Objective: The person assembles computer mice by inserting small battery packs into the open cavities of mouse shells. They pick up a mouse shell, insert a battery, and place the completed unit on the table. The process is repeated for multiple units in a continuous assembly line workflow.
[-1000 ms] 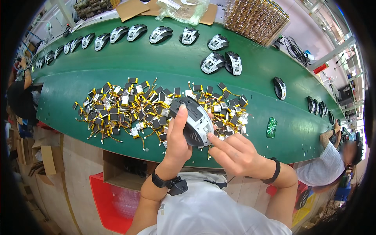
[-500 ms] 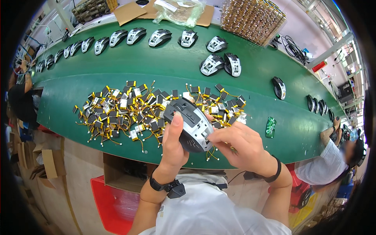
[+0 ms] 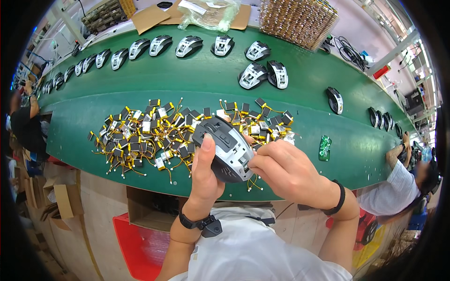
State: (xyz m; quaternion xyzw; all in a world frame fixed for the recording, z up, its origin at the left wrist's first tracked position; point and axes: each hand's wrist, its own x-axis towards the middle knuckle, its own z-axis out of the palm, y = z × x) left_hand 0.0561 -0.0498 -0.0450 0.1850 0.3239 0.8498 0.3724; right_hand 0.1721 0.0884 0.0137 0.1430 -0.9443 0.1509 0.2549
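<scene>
A black and silver computer mouse [image 3: 233, 151], its upper shell showing open cutouts, is held tilted over the table's near side. My left hand [image 3: 204, 174] is wrapped round its left side, thumb on top. At the mouse's lower right end, the fingers of my right hand [image 3: 289, 172] are pinched together against the edge; whatever they hold is hidden. Behind and beside the mouse spreads a pile of small battery packs [image 3: 146, 126] with yellow tape and thin wires. Right of my right hand lies a small green circuit board [image 3: 324, 148].
A row of similar mice [image 3: 161, 45] curves along the far side of the green table [image 3: 300, 110], with a few more at the right. A stacked block of brown parts [image 3: 297, 21] stands at the back. Co-workers sit at both ends. Below is a red bin [image 3: 129, 246].
Both hands keep their hold on the mouse. My right wrist has swung slightly outward and right, its fingers still at the mouse's edge. The view has shifted a little.
</scene>
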